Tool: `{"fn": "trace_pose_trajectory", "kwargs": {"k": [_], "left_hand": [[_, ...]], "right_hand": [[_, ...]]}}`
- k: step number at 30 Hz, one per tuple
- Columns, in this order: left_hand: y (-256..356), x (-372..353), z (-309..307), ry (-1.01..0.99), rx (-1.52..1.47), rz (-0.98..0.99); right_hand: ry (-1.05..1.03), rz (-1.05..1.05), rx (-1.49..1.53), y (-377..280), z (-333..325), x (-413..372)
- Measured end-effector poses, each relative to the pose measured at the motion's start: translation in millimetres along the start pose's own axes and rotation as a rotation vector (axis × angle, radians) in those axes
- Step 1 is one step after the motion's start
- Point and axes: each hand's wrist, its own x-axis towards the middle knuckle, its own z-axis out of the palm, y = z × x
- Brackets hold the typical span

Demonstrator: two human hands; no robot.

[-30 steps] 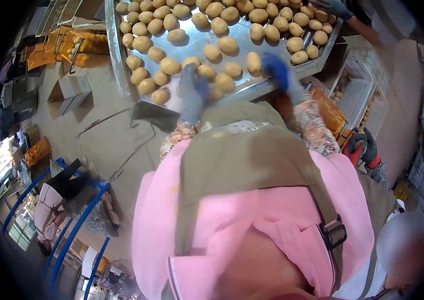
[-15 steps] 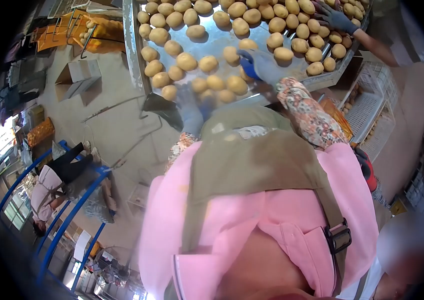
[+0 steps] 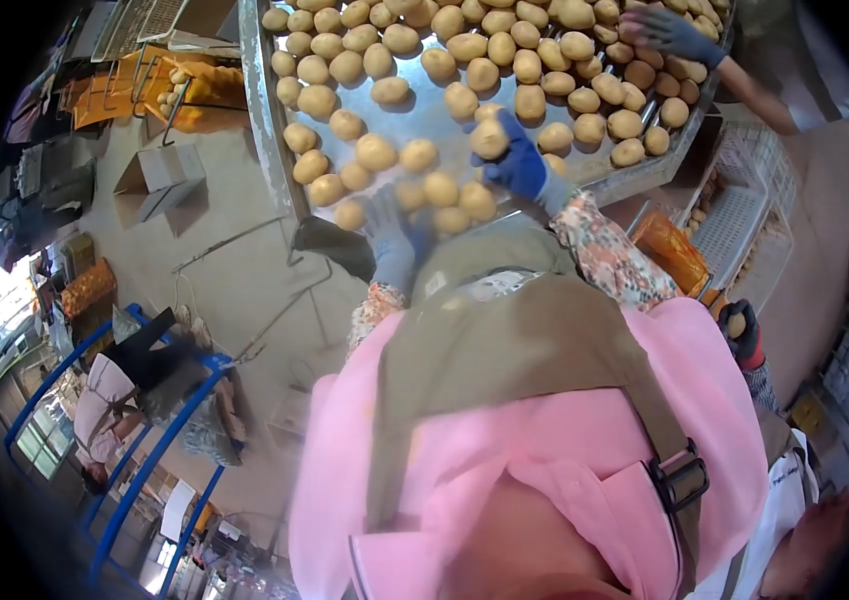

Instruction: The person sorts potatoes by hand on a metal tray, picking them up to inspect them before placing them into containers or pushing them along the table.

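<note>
Potatoes lie scattered over the metal surface on the far side of the scene, packed thick toward the far right and thinner along the near edge. Our right hand, in a blue glove, reaches in over that near edge, its grip curled round one potato. Our left hand, in a paler glove (badly blurred), is at the near edge just beside a few loose ones; we cannot tell whether its grip is spread or closed. At the far right a co-worker's gloved hand lies among the heap. To our right an orange crate and a white basket sit below the surface. On the floor to the left stands an open cardboard box.
</note>
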Motion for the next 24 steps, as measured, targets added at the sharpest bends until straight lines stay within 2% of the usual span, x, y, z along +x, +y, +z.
{"fn": "trace_pose_trajectory", "kwargs": {"k": [2, 3, 4, 6, 7, 8, 10, 11, 12, 14, 15, 16, 17, 18, 19, 20, 21, 22, 24], "left_hand": [[-13, 11, 7, 0.003, -0.012, 0.036], [-15, 13, 10, 0.01, -0.021, 0.066], [-3, 15, 0, -0.022, -0.008, 0.046], [5, 17, -15, -0.102, -0.17, 0.033], [3, 22, -8, -0.038, -0.006, 0.061], [0, 23, -2, -0.035, -0.007, 0.079], [15, 16, -23, -0.058, -0.068, 0.063], [9, 18, -5, -0.03, 0.177, -0.004], [19, 20, -12, -0.032, 0.181, 0.004], [70, 20, -51, 0.085, -0.563, 0.303], [101, 14, -67, 0.09, -0.759, 0.334], [134, 4, -83, 0.097, -0.956, 0.361], [162, -7, -100, 0.0, -1.11, 0.37], [177, -18, -111, -0.102, -1.261, 0.377], [179, -16, -110, -0.102, -1.259, 0.376], [183, -10, -107, -0.015, -1.014, 0.577], [189, -7, -107, 0.067, -0.761, 0.769], [191, -11, -108, 0.056, -0.766, 0.776], [194, -19, -113, 0.01, -0.676, 0.769]], "right_hand": [[-0.181, -0.321, 0.232, 13, -16, -12], [-0.55, -0.065, 0.953, 33, -36, 2], [-0.533, -0.076, 0.95, 31, -35, -7], [-0.239, -0.175, 0.718, 25, -29, -24], [-0.515, -0.079, 1.102, 14, -30, -30], [-0.509, -0.098, 1.098, 4, -28, -38], [-0.091, -0.01, 0.965, -21, -7, -59], [-0.218, -0.094, 0.969, -12, -12, -61], [-0.214, -0.1, 0.973, -8, -16, -65], [-0.325, -0.178, 0.925, -4, -20, -68], [-0.327, -0.179, 0.925, -6, -13, -76], [-0.063, -0.533, 0.304, -12, 0, -89], [0.205, -0.84, -0.341, -15, 7, -95], [0.201, -0.844, -0.339, -3, 4, -91], [0.105, -0.609, 0.165, 19, -4, -85], [0.009, -0.347, 0.653, 32, -9, -83], [-0.291, -0.284, 0.998, 1, -1, -102], [-0.279, -0.29, 0.999, 10, -4, -104], [-0.047, -0.539, 0.464, 25, -6, -107]]}}
